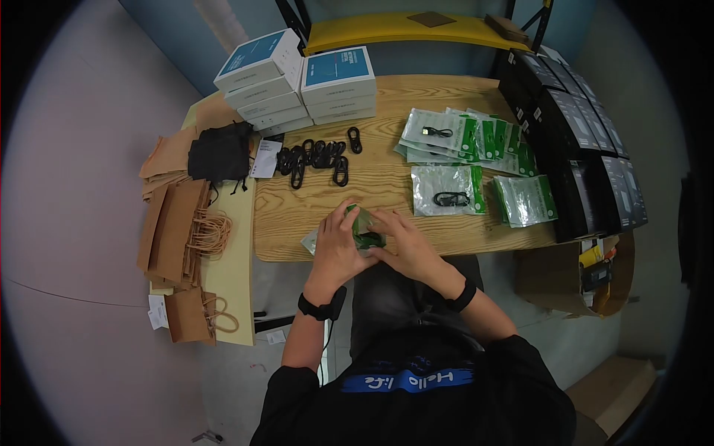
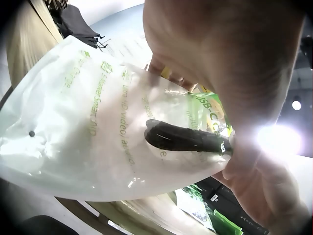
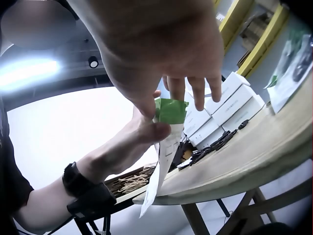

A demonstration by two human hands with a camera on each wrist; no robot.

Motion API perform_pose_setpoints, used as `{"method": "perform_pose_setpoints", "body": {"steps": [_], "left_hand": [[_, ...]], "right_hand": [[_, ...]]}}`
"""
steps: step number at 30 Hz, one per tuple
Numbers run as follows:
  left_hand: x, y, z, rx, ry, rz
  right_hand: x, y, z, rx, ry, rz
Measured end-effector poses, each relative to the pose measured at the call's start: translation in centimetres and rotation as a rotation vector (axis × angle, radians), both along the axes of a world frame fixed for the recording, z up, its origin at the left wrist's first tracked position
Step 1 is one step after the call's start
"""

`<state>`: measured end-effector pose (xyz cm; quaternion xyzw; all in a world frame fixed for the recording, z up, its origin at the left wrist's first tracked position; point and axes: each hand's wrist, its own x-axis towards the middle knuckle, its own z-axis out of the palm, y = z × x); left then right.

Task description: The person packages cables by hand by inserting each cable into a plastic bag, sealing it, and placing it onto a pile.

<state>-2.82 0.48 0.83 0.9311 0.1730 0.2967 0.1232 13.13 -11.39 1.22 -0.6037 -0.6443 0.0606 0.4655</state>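
Observation:
A clear plastic bag with a green top (image 2: 122,127) hangs between both hands at the table's front edge. Pale green print, including "USB-C", shows on it, and a black cable (image 2: 181,139) lies at its green end. My left hand (image 1: 335,249) grips the bag's green end, thumb on the near face and fingers behind. From the other side my right hand (image 1: 409,249) pinches the same end between thumb and index finger, the other fingers spread in the right wrist view. Beyond the hands lies a row of coiled black cables (image 1: 316,156).
Packed cable bags (image 1: 446,193) lie on the table's right half, beside stacked black boxes (image 1: 576,134). White boxes (image 1: 338,85) stand at the back left. Brown paper bags (image 1: 175,230) and a black pouch (image 1: 219,152) are at the left. A cardboard carton (image 1: 550,279) sits below right.

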Motion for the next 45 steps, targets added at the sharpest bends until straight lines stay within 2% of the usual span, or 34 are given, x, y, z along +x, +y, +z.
{"method": "perform_pose_setpoints", "body": {"steps": [3, 7, 10, 12, 16, 18, 20, 21, 22, 23, 24, 27, 28, 29, 31, 33, 34, 36, 39, 42, 45], "left_hand": [[0.7, -0.2, 0.0, -0.037, -0.073, -0.010], [1.0, -0.5, 0.1, -0.034, -0.057, -0.014], [1.1, -0.4, 0.0, -0.001, -0.028, -0.019], [1.0, -0.7, -0.2, 0.010, -0.013, -0.028], [1.1, -0.8, 0.3, -0.056, -0.031, -0.039], [0.8, -0.6, 0.5, -0.104, -0.075, -0.058], [0.3, -0.3, 0.1, -0.390, -0.123, -0.059], [0.3, -0.4, -0.2, -0.391, -0.122, -0.059], [0.4, -0.4, -0.6, -0.571, -0.156, -0.051], [0.5, -0.4, -0.8, -0.751, -0.189, -0.044], [0.6, -0.4, -0.6, -0.751, -0.189, -0.047], [0.7, -0.5, 0.1, -0.825, -0.165, -0.056], [0.7, -0.5, 0.2, -0.941, -0.222, -0.109], [0.8, -0.4, 0.3, -1.057, -0.278, -0.161], [0.8, -0.5, 0.3, -1.101, -0.283, -0.127], [0.9, -0.3, -0.2, -1.144, -0.287, -0.091], [0.9, -0.2, -0.9, -1.173, -0.303, -0.099], [1.2, -0.4, -1.1, -1.204, -0.313, -0.115], [1.9, -1.3, -0.1, -1.167, -0.282, -0.086], [1.9, -1.8, 0.0, -1.107, -0.252, -0.075], [1.7, -1.7, -0.5, -1.120, -0.218, -0.092]], "right_hand": [[0.3, -0.8, -0.7, -0.060, 0.127, -0.018], [0.4, -1.0, -0.8, -0.070, 0.068, -0.015], [0.3, -1.0, -0.1, -0.094, 0.052, 0.061], [0.1, -1.1, -0.3, -0.324, 0.223, 0.187], [0.5, -1.3, -1.9, -0.248, 0.175, 0.105], [0.8, -1.8, -2.0, -0.071, 0.331, 0.023], [1.3, -2.0, -1.7, -0.120, 0.343, -0.013], [1.6, -2.2, -1.5, -0.168, 0.356, -0.050], [1.8, -2.3, -1.3, -0.169, 0.356, -0.051], [2.0, -2.4, -1.0, -0.162, 0.252, -0.040], [2.2, -2.4, -0.9, -0.154, 0.148, -0.029], [2.6, -2.6, -1.2, -0.200, 0.192, 0.051], [2.6, -2.8, -1.5, -0.200, 0.190, 0.044], [2.5, -2.8, -1.9, -0.118, 0.255, 0.032], [1.8, -2.8, -1.5, -0.033, 0.317, 0.014], [1.1, -2.6, -0.8, 0.163, 0.474, -0.192], [1.2, -2.8, -1.0, 0.163, 0.474, -0.200], [1.6, -3.3, -1.6, -0.247, 0.702, -0.076], [1.9, -3.8, -2.0, -0.347, 0.593, -0.066], [2.2, -4.0, -2.4, -0.257, 0.468, -0.059], [2.3, -4.4, -1.7, -0.342, 0.495, -0.049]]}}
